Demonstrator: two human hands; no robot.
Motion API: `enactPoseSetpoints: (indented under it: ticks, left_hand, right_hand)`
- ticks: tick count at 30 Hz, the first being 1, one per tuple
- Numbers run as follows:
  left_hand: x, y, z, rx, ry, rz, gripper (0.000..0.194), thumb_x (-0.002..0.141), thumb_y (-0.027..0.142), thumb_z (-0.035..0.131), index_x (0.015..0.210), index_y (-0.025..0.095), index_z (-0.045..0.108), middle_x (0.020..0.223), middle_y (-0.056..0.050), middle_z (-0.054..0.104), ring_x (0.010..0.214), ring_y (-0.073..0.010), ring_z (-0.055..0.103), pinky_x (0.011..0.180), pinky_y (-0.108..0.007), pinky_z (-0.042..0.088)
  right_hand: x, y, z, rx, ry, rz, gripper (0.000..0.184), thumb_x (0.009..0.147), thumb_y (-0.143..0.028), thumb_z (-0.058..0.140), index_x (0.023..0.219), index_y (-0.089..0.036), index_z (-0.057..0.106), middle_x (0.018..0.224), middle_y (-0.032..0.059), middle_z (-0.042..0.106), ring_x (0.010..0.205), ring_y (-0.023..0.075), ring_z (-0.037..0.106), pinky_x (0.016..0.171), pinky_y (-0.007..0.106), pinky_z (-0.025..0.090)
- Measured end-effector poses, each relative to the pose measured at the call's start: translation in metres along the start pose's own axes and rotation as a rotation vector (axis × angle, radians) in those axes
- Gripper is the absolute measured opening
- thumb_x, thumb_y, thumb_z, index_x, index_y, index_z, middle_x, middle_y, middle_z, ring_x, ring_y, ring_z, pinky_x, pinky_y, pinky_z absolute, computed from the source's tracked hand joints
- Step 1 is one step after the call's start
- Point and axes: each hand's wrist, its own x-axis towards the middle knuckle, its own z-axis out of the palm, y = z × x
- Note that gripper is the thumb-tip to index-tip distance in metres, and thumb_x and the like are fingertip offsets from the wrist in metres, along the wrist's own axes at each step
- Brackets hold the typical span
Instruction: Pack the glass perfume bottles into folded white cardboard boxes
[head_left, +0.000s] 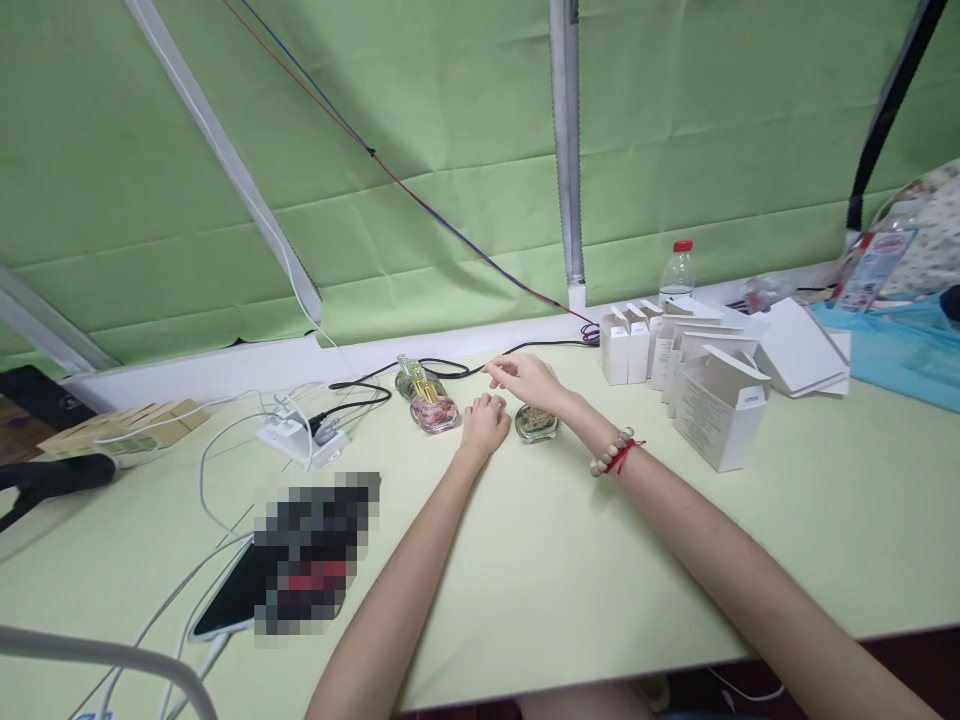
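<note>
My left hand [484, 422] rests on the pale green table [570, 560] with its fingers curled under, nothing visible in them. It lies between a pink perfume bottle [433, 410] and a round greenish bottle [536, 423]. My right hand [527, 381] hovers just behind the greenish bottle, fingers stretched out toward the left and holding nothing. A beaded bracelet with a red string [613, 453] sits on my right wrist. A second, yellowish perfume bottle [411, 378] lies behind the pink one.
Several small white cartons [694, 375] stand at the right, with a water bottle [677, 272] behind them. A white power strip [301, 436] with cables and a phone [240, 590] lie at the left. Wooden blocks [124, 427] sit far left. A green cloth wall stands behind.
</note>
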Motion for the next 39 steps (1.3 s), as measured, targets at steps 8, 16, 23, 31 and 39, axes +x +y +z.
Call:
enactPoseSetpoints:
  ticks: [8,16,23,31,39]
  left_hand:
    - [0.002,-0.001,0.003,-0.022,0.017,0.012,0.025,0.083,0.021,0.039,0.104,0.020,0.053,0.109,-0.009,0.054,0.106,-0.0233,0.048,0.088,-0.037,0.035]
    - [0.000,0.001,0.002,0.008,0.002,0.006,0.031,0.083,0.020,0.038,0.111,0.017,0.050,0.112,-0.010,0.053,0.108,-0.0245,0.046,0.089,-0.038,0.035]
    - [0.001,0.000,0.003,0.033,-0.005,0.005,0.036,0.083,0.021,0.037,0.117,0.018,0.048,0.109,-0.011,0.053,0.107,-0.0244,0.046,0.088,-0.037,0.036]
    - [0.000,0.002,0.001,0.026,-0.029,0.005,0.037,0.084,0.025,0.039,0.119,0.021,0.048,0.115,-0.010,0.051,0.112,-0.0243,0.044,0.091,-0.037,0.034]
    - [0.000,0.000,0.003,-0.002,-0.018,0.007,0.039,0.088,0.033,0.036,0.123,0.018,0.045,0.113,-0.011,0.052,0.110,-0.0248,0.045,0.091,-0.038,0.034]
  right_hand:
    - [-0.001,0.008,-0.002,0.069,-0.047,0.063,0.038,0.086,-0.027,0.041,0.123,-0.027,0.048,0.086,-0.0026,0.070,0.074,0.0120,0.062,0.076,0.026,0.041]
    - [0.002,0.015,0.009,0.170,-0.145,0.124,0.037,0.079,-0.023,0.049,0.116,-0.019,0.054,0.086,0.0031,0.069,0.077,0.0139,0.063,0.075,0.026,0.046]
    - [0.004,0.013,0.007,0.454,-0.210,0.330,0.026,0.083,-0.017,0.046,0.104,-0.013,0.059,0.079,0.0070,0.069,0.064,0.0114,0.063,0.061,0.021,0.048]
    - [0.004,0.013,0.008,0.638,-0.287,0.370,0.012,0.078,-0.016,0.052,0.073,-0.011,0.061,0.066,0.0050,0.065,0.063,0.0141,0.062,0.061,0.024,0.051]
    - [0.004,0.011,0.004,0.310,-0.286,0.443,0.032,0.079,-0.034,0.049,0.085,-0.008,0.066,0.056,0.0099,0.067,0.067,0.0194,0.062,0.069,0.027,0.046]
